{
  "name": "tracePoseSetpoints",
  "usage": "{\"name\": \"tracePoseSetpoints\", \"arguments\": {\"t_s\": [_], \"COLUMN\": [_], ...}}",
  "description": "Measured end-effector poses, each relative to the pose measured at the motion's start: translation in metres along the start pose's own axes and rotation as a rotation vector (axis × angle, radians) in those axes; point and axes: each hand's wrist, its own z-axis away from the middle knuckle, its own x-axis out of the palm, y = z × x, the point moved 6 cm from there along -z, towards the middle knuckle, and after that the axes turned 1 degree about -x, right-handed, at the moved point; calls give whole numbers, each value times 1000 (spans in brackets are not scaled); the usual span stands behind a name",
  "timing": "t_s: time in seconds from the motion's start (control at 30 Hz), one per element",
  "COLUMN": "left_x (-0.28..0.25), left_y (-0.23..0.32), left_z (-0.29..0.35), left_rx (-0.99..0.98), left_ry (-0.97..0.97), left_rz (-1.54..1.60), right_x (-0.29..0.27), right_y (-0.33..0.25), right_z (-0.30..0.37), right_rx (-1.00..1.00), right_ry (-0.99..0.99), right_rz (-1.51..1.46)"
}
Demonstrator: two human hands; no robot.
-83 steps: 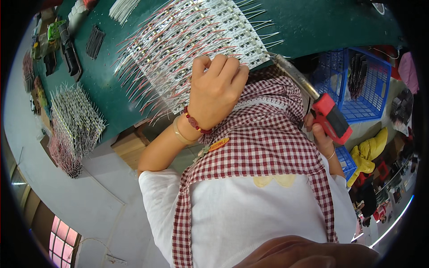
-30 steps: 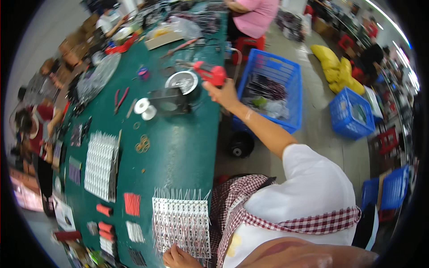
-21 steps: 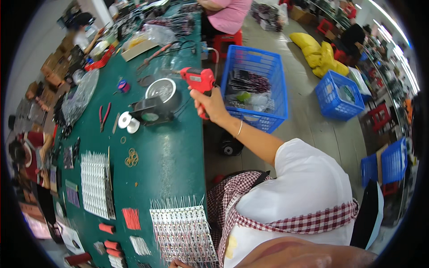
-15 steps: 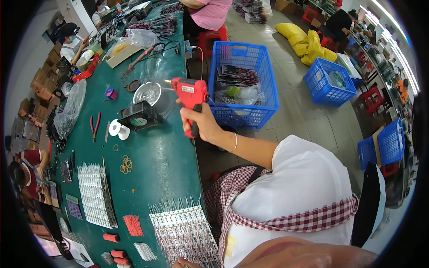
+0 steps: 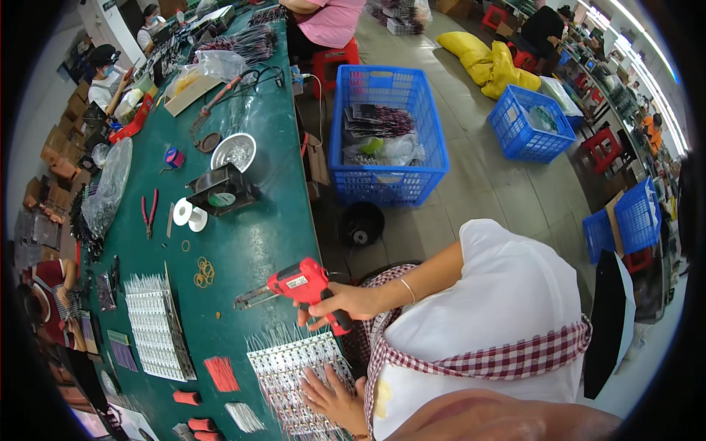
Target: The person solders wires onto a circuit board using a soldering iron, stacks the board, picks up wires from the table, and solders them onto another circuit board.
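My right hand (image 5: 334,303) grips a red pistol-shaped soldering gun (image 5: 303,281) by its handle. Its metal tip points left over the green table (image 5: 250,257), a little above the nearest sheet of small white circuit boards (image 5: 283,367). Thin wires stick out of that sheet. On its right part lies my left hand (image 5: 332,397), fingers spread and holding nothing. A second wired board sheet (image 5: 153,320) rests farther left. Between the sheets are a bundle of red wires (image 5: 220,373) and a bundle of white wires (image 5: 244,417).
Toward the back stand a black fan (image 5: 223,192), a white spool (image 5: 193,214) and a metal bowl (image 5: 234,152). Red-handled pliers (image 5: 150,213) and rubber bands (image 5: 204,272) lie to the left. A blue crate (image 5: 393,176) and a black bucket (image 5: 362,223) occupy the floor beside the table.
My right hand has brought the soldering gun from beside the metal bowl down toward the near board sheet. My left hand has come in from the lower edge and now lies spread on the sheet.
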Motion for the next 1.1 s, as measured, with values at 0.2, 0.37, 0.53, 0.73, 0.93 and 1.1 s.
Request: {"name": "tracePoseSetpoints", "arguments": {"t_s": [0.2, 0.37, 0.53, 0.73, 0.93, 1.1], "left_x": [20, 34, 31, 30, 28, 21], "left_y": [3, -1, 5, 8, 8, 1], "left_z": [-5, 9, 10, 9, 13, 16], "left_rx": [-67, -158, -139, -154, -141, -150], "left_ry": [-5, -35, 48, 64, 65, 61], "left_rz": [-55, -59, -96, -119, -85, -114], "right_x": [1, 1, -2, -3, -3, -4], "right_y": [32, 28, 28, 28, 26, 20], "right_z": [0, -3, -8, -14, -15, -19], "right_rx": [103, 68, 82, 84, 113, 111], "right_ry": [-34, -22, -3, -14, 4, 3], "right_rz": [24, -12, -36, -59, -52, -69]}}
